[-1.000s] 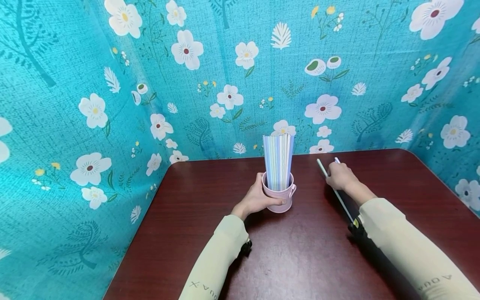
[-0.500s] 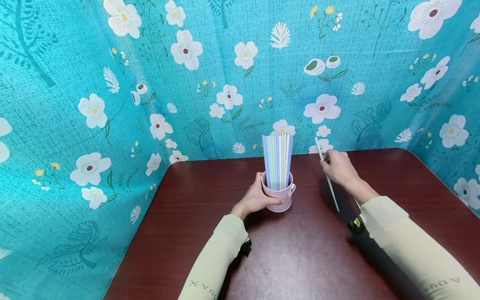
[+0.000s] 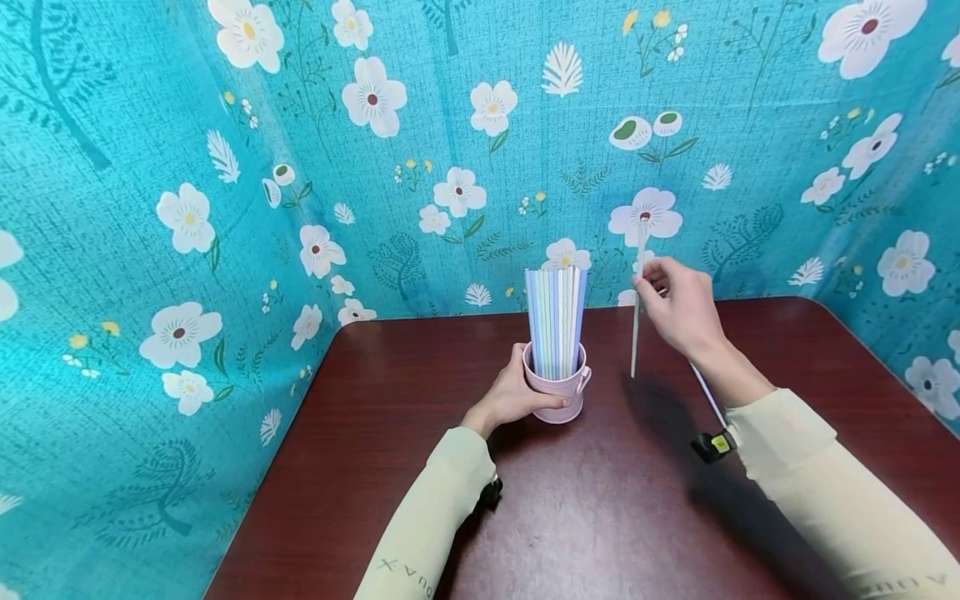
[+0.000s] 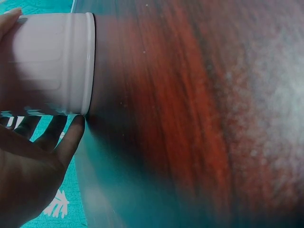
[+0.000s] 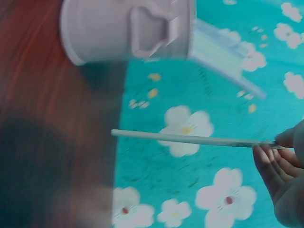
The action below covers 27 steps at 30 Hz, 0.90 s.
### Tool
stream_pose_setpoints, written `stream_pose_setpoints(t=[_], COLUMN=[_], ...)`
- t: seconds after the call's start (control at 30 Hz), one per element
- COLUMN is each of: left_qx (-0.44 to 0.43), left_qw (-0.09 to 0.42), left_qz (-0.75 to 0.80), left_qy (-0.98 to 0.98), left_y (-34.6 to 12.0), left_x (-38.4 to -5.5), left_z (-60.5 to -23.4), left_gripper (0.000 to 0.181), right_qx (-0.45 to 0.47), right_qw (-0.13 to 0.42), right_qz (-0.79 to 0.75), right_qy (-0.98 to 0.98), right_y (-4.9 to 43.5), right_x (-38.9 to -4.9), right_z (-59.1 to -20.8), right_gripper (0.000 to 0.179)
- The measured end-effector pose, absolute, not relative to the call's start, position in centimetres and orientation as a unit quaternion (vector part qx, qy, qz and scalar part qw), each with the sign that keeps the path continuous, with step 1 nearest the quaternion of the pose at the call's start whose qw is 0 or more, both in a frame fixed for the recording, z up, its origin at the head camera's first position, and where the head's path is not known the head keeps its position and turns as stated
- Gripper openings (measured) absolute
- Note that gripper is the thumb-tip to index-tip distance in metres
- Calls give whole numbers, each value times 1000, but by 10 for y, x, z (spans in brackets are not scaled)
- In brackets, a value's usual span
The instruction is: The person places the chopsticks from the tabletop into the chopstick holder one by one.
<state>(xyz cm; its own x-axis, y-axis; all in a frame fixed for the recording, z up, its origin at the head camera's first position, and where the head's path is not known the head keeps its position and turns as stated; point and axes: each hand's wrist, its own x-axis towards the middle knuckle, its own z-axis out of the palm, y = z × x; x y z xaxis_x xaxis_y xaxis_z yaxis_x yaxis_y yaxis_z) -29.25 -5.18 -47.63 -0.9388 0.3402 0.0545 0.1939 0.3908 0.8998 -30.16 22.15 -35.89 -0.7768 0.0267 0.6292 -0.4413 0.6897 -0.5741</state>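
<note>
A small pale pink bucket (image 3: 553, 400) stands on the table, packed with upright pastel straws (image 3: 557, 325) in blue, green and white. My left hand (image 3: 513, 396) grips the bucket from its left side, the thumb across its front. To the bucket's right, my right hand (image 3: 682, 304) pinches one pale green straw (image 3: 636, 333) between thumb and fingertips. This straw hangs nearly upright above the table, apart from the bucket. Another straw, bluish white (image 3: 708, 396), lies on the table, partly hidden behind the right wrist. In the right wrist view the bucket's handle lug (image 5: 151, 31) shows.
The dark red-brown wooden table (image 3: 420, 358) has rounded far corners. A turquoise flowered cloth (image 3: 420, 125) hangs behind it and along both sides. Black wrist cameras sit under both cuffs, the right one (image 3: 712, 446) in plain sight.
My right hand has lifted the pale green straw off the table and turned it from slanted to nearly upright. The bluish white straw stays behind. My left hand keeps its hold on the bucket.
</note>
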Motion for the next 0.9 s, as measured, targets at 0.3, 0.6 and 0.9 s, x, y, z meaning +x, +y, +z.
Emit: stream_pose_setpoints(t=[0.3, 0.6, 0.9], left_qx=[163, 165, 162], left_qw=[62, 64, 64], left_qz=[522, 522, 527], left_qy=[835, 834, 832], left_y=[-52, -52, -52], left_x=[-293, -293, -292], left_z=[-476, -474, -475], left_gripper=[100, 100, 100], right_qx=[159, 163, 174], right_qw=[389, 366, 341], right_qz=[451, 523, 509], right_qy=[-787, -752, -771], right_y=[207, 196, 188], right_x=[-293, -292, -293], right_z=[-336, -330, -344], right_gripper=[13, 13, 15])
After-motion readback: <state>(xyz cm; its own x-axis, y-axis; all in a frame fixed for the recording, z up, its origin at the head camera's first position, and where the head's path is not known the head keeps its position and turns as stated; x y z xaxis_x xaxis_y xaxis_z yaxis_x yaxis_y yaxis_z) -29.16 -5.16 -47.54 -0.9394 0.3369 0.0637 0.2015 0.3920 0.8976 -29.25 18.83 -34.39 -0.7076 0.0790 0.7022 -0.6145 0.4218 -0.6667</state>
